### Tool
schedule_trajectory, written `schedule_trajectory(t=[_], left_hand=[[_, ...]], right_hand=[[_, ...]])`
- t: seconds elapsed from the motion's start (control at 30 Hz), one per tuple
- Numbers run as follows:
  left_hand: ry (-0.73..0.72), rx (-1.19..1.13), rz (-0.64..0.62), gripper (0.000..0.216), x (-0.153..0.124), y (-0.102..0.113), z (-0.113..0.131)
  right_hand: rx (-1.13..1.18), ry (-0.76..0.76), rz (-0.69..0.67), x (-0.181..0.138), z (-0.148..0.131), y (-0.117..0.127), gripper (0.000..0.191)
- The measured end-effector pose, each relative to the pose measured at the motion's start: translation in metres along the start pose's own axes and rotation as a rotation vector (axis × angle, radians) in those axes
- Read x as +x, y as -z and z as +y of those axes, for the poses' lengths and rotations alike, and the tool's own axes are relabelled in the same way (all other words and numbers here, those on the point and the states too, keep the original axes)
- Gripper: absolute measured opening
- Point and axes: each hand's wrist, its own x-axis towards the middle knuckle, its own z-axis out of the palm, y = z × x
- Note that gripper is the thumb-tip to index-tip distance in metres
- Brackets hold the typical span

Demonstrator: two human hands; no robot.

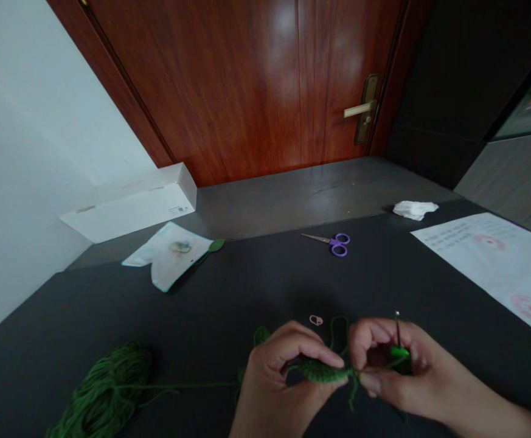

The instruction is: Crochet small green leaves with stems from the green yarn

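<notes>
"Fingers first: what was the left hand (281,365) doing?"

"Its thumb and forefinger were pinching a narrow, leaf-like piece of dark-green crocheted yarn (322,371), on the near side of the purple-handled metal scissors (338,244)."

"And the right hand (415,380)?"

"Thumb and forefinger came together at the piece's right end, apparently gripping the thin green strand there. The other fingers curled round a slim metal crochet hook with a bright-green handle (399,353), its tip up and clear of the stitches."

"Which step was that, then?"

"Settling or drawing yarn at the end, I judged, since the hook wasn't in a loop."

"What did the next move call for?"

"Probably a firm left pinch, and slack from the big, loose bundle of dark-green yarn (110,386), which lay left of the scissors and nearer the person."
</notes>
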Motion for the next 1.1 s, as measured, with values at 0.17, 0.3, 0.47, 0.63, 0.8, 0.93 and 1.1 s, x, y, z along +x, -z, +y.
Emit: schedule_trajectory(t=[0.17, 0.3, 0.47, 0.63, 0.8, 0.93, 1.1], left_hand=[[0.057, -0.096, 0.015, 0.016, 0.000, -0.004, 0.001], [0.115, -0.182, -0.021, 0.014, 0.000, -0.005, 0.001], [0.163, -0.251, -0.013, 0.015, 0.000, -0.008, -0.001], [0.202, -0.271, -0.018, 0.014, 0.001, -0.011, -0.001], [0.313, -0.391, -0.040, 0.008, 0.002, -0.010, -0.006], [0.426, -0.537, -0.058, 0.015, 0.004, -0.011, -0.016], [0.494, -0.752, -0.065, 0.021, 0.005, -0.013, -0.018]], right_hand=[[0.060, -0.005, 0.044, 0.001, 0.000, 0.001, 0.007], [0.062, -0.019, 0.010, 0.002, 0.001, 0.002, 0.007], [0.047, -0.032, -0.031, 0.005, 0.006, 0.003, 0.009], [0.027, -0.038, -0.089, 0.006, 0.013, 0.004, 0.011], [-0.048, 0.037, -0.058, 0.003, 0.008, 0.003, 0.010], [-0.077, 0.067, -0.017, 0.003, 0.005, -0.001, 0.013], [0.103, -0.001, -0.036, 0.005, 0.007, -0.004, 0.023]])
